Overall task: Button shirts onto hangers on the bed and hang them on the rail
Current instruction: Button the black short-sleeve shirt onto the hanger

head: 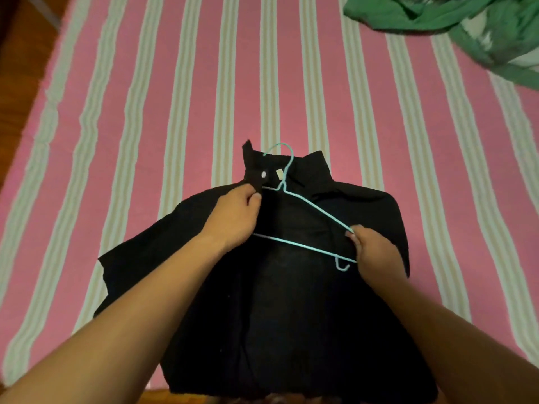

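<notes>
A black shirt (pixel 291 301) lies front-up and open on a bed (pixel 175 97) covered in pink and pale stripes, its collar pointing away from the person. A light blue wire hanger (pixel 303 220) rests tilted across the open front, its hook lying over the collar area beside a small pale label (pixel 75 181). The left hand (pixel 236 211) pinches the shirt's left front edge just below the collar, next to a white button (pixel 60 174). The right hand (pixel 376 249) pinches the hanger's right shoulder end. A crumpled green garment (pixel 466 24) lies well apart at the far right corner of the bed.
</notes>
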The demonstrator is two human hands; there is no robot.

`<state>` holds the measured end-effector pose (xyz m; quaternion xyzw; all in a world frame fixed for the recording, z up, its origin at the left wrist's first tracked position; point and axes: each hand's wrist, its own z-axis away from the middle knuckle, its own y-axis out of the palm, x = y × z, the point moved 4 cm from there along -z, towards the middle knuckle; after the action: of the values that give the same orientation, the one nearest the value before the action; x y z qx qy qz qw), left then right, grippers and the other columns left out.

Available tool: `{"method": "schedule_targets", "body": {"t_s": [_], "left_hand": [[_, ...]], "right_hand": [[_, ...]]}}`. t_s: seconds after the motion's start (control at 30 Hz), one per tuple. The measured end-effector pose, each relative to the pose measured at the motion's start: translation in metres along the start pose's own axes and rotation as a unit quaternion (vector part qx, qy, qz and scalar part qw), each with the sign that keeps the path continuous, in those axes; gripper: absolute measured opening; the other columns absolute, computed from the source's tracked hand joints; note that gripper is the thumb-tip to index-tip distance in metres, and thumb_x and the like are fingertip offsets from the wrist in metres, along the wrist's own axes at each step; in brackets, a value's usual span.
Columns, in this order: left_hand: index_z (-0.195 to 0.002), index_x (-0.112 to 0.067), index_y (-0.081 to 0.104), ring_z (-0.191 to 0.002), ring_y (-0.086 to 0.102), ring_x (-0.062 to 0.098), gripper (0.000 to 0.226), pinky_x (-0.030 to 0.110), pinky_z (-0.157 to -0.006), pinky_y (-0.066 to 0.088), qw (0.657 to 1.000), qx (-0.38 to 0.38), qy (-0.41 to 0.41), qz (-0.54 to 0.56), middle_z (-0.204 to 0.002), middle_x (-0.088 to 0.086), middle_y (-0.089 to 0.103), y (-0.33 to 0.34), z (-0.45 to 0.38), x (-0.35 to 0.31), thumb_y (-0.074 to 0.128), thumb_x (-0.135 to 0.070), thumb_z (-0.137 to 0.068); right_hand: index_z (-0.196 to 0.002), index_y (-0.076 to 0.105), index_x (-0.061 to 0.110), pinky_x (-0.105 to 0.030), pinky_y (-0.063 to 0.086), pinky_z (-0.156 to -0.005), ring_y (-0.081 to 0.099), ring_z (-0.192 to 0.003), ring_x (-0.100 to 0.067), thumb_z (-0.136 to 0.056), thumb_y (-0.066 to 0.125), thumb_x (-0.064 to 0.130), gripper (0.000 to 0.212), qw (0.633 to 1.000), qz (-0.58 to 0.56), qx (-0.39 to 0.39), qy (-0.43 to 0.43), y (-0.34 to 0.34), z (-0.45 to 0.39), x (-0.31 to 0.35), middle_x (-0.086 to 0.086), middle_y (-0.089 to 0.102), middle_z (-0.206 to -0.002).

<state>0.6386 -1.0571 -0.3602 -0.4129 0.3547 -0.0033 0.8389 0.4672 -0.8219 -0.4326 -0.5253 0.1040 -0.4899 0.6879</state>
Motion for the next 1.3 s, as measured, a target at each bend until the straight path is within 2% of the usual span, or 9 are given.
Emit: {"method": "schedule_targets", "body": {"t_s": [0.13, 0.33, 0.5, 0.7, 0.9, 0.97, 1.03, 1.17, 1.3], "left_hand": [[-0.085, -0.026, 0.062, -0.083, 0.064, 0.018, 0.023, 0.032, -0.071, 0.047, 0.97, 0.19, -0.032, -0.148, -0.089, -0.001, 0.066, 0.028, 0.014, 0.027, 0.051, -0.037, -0.103], [-0.114, -0.012, 0.065, -0.098, 0.057, 0.027, 0.021, 0.038, -0.079, 0.049, 0.972, -0.128, 0.06, -0.19, -0.11, 0.008, 0.059, -0.007, -0.02, 0.063, 0.052, -0.021, -0.102], [-0.123, -0.014, 0.061, -0.099, 0.057, 0.026, 0.027, 0.043, -0.086, 0.054, 0.961, -0.088, 0.039, -0.26, -0.115, 0.008, 0.061, -0.003, -0.059, 0.092, 0.053, -0.03, -0.103], [-0.122, -0.023, 0.059, -0.101, 0.057, 0.02, 0.026, 0.04, -0.087, 0.055, 0.959, 0.015, 0.017, -0.282, -0.113, 0.0, 0.058, 0.014, -0.072, 0.111, 0.056, -0.038, -0.101], [-0.135, -0.02, 0.045, -0.102, 0.06, 0.024, 0.036, 0.04, -0.082, 0.057, 0.96, -0.009, 0.004, -0.278, -0.127, 0.006, 0.054, 0.019, -0.075, 0.108, 0.047, -0.039, -0.104], [-0.131, -0.019, 0.043, -0.09, 0.061, 0.025, 0.033, 0.041, -0.075, 0.057, 0.962, -0.015, 0.012, -0.274, -0.124, 0.007, 0.052, 0.018, -0.078, 0.105, 0.042, -0.04, -0.106], [-0.124, -0.02, 0.041, -0.077, 0.059, 0.024, 0.026, 0.041, -0.068, 0.056, 0.96, -0.01, 0.017, -0.281, -0.116, 0.006, 0.049, 0.015, -0.083, 0.103, 0.039, -0.04, -0.107], [-0.12, -0.019, 0.048, -0.074, 0.057, 0.026, 0.024, 0.04, -0.069, 0.052, 0.948, 0.007, 0.018, -0.319, -0.107, 0.006, 0.048, 0.009, -0.099, 0.101, 0.036, -0.036, -0.108], [-0.119, -0.019, 0.058, -0.083, 0.063, 0.027, 0.027, 0.038, -0.07, 0.049, 0.9, 0.024, 0.046, -0.432, -0.099, 0.005, 0.06, 0.008, -0.114, 0.097, 0.035, -0.029, -0.107]], "right_hand": [[-0.111, 0.066, 0.017, -0.038, 0.045, -0.082, 0.06, -0.099, -0.028, -0.103, 0.052, 0.029, 0.02, 0.997, -0.068, 0.011, -0.017, 0.016, -0.046, 0.035, -0.006, 0.061, -0.103], [-0.116, 0.069, 0.014, -0.039, 0.046, -0.095, 0.05, -0.108, -0.026, -0.1, 0.053, 0.017, 0.023, 0.995, -0.006, -0.085, -0.054, 0.004, -0.052, 0.045, -0.008, 0.059, -0.115], [-0.114, 0.062, 0.015, -0.034, 0.047, -0.084, 0.055, -0.105, -0.023, -0.1, 0.056, 0.03, 0.02, 0.996, -0.006, -0.06, -0.069, 0.0, -0.082, 0.078, -0.004, 0.059, -0.111], [-0.148, 0.031, 0.01, -0.052, 0.044, -0.104, 0.042, -0.134, -0.037, -0.087, 0.065, 0.06, 0.085, 0.986, 0.02, 0.022, 0.163, 0.021, -0.114, 0.088, -0.016, 0.04, -0.146], [-0.131, 0.044, 0.005, -0.039, 0.044, -0.076, 0.061, -0.105, -0.038, -0.097, 0.055, 0.011, 0.037, 0.983, -0.023, -0.077, 0.165, -0.023, -0.123, 0.067, -0.017, 0.06, -0.117], [-0.132, 0.043, 0.006, -0.037, 0.041, -0.073, 0.06, -0.097, -0.038, -0.093, 0.051, -0.002, 0.041, 0.964, -0.097, -0.153, 0.195, -0.048, -0.118, 0.047, -0.016, 0.058, -0.106], [-0.138, 0.044, 0.01, -0.035, 0.04, -0.076, 0.056, -0.098, -0.035, -0.09, 0.048, -0.007, 0.051, 0.943, -0.158, -0.2, 0.216, -0.069, -0.11, 0.03, -0.016, 0.055, -0.119], [-0.145, 0.04, 0.019, -0.035, 0.037, -0.066, 0.058, -0.082, -0.038, -0.091, 0.056, 0.003, 0.058, 0.977, 0.059, -0.205, 0.022, -0.091, -0.092, 0.032, -0.013, 0.05, -0.124], [-0.139, 0.037, 0.019, -0.032, 0.025, -0.047, 0.044, -0.051, -0.03, -0.09, 0.06, 0.009, 0.055, 0.93, 0.349, -0.087, -0.076, -0.092, -0.088, 0.025, -0.005, 0.048, -0.094]]}}
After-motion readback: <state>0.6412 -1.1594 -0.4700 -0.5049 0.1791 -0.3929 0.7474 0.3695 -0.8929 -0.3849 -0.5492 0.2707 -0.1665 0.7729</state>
